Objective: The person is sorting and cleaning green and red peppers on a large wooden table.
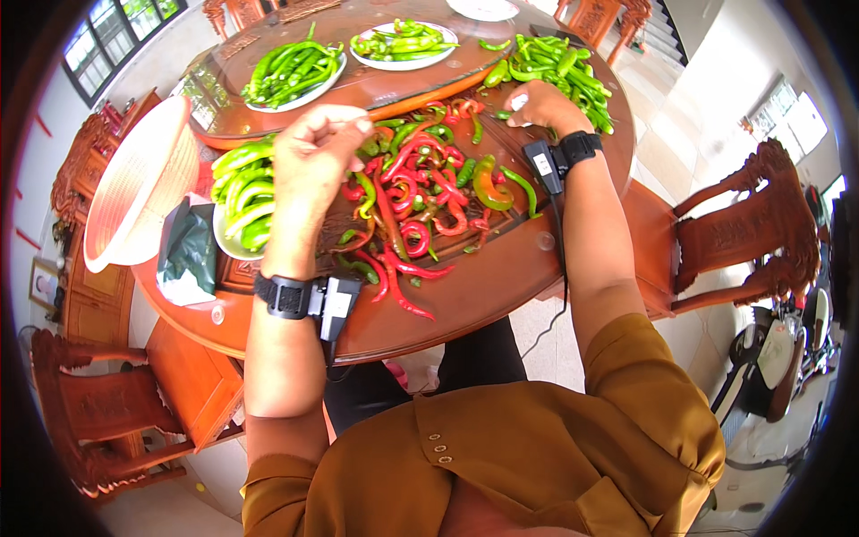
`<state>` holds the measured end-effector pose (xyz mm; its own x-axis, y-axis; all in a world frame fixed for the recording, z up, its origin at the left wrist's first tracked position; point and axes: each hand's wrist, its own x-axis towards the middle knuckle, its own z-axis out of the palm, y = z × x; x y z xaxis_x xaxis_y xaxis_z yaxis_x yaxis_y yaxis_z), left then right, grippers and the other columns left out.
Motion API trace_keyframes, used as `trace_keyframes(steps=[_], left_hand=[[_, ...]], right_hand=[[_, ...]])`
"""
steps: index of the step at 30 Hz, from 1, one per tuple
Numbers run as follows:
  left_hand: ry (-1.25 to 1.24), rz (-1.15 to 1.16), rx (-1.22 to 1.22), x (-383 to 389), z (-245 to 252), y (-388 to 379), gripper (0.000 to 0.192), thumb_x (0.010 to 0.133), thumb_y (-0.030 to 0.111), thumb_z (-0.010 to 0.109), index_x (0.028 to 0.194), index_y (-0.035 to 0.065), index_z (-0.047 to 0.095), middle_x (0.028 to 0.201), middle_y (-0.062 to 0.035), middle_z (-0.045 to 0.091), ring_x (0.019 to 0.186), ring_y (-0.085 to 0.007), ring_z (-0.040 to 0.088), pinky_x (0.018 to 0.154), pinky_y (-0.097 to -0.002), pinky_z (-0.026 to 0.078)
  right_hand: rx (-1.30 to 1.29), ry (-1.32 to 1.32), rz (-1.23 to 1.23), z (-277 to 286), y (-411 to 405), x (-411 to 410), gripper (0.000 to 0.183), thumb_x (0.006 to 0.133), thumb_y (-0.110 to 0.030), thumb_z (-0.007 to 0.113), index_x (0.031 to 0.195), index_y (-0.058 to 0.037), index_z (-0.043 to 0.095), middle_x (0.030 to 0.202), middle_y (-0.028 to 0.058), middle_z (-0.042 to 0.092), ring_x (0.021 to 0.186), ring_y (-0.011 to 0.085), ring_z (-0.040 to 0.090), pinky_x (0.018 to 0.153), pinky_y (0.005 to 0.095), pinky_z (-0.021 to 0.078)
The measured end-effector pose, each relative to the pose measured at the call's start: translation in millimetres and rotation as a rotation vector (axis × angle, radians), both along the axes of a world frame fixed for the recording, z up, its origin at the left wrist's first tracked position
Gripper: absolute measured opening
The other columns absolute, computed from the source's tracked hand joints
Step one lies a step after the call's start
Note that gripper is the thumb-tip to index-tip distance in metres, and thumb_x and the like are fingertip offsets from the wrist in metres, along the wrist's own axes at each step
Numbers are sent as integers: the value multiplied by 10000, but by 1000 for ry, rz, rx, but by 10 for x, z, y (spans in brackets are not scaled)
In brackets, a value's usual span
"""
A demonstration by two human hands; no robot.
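My left hand (322,148) is raised over the left edge of a loose heap of red and green chili peppers (416,194), thumb and fingers curled together; whether something small is between them I cannot tell. At the upper right, my right hand (547,107) reaches down beside a pile of green peppers (560,67), its fingertips close to a short green piece (501,115). Its grip is partly hidden. Left of my left hand, a white bowl (231,238) holds pale green peppers (245,188). Each wrist wears a black strap with a small device.
On the raised round turntable (396,87) stand a plate of green peppers (295,74), another plate of them (402,47) and a white dish (483,8). A pink woven basket (137,188) and a dark plastic bag (191,248) lie at the left. Carved wooden chairs (738,231) flank the table.
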<state>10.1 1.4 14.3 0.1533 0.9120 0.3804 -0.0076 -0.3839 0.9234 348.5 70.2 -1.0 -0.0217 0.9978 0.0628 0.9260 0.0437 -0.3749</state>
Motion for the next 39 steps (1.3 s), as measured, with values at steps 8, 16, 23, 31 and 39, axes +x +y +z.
trace_keyframes(steps=[8,16,23,31,39], left_hand=[[-12,-101,-50,72,-43,-55,98,836,131,652,917,76,655,773,7,659,524,-33,517,441,-168,372],[-58,-143,-211,123,-15,-123,195,898,237,590,1000,73,612,794,-13,640,532,-49,530,424,-169,388],[-118,-244,-235,2,-1,-5,192,921,226,551,928,45,616,734,-19,632,541,-60,557,431,-170,432],[-214,-277,-250,-13,-11,-3,173,915,189,557,944,32,625,791,-37,649,628,-67,581,537,-186,469],[-326,-285,-210,-53,-36,24,187,919,156,544,1017,12,613,853,-80,665,693,-108,612,626,-221,507]], right_hand=[[296,120,-41,8,-54,-182,395,644,-186,710,1000,-31,642,927,203,648,869,329,627,766,381,491],[832,419,539,361,-566,-1275,202,770,-150,693,906,-19,622,835,134,615,773,290,612,706,359,492],[595,439,640,297,-796,-1631,240,809,-175,648,986,-60,534,861,154,595,814,340,596,665,377,483],[472,621,669,251,-621,-1454,258,799,-225,710,934,-40,591,769,33,600,718,116,548,674,264,458],[101,973,620,364,-647,-1349,212,842,-183,665,970,-16,648,682,-4,587,514,59,510,455,207,411]])
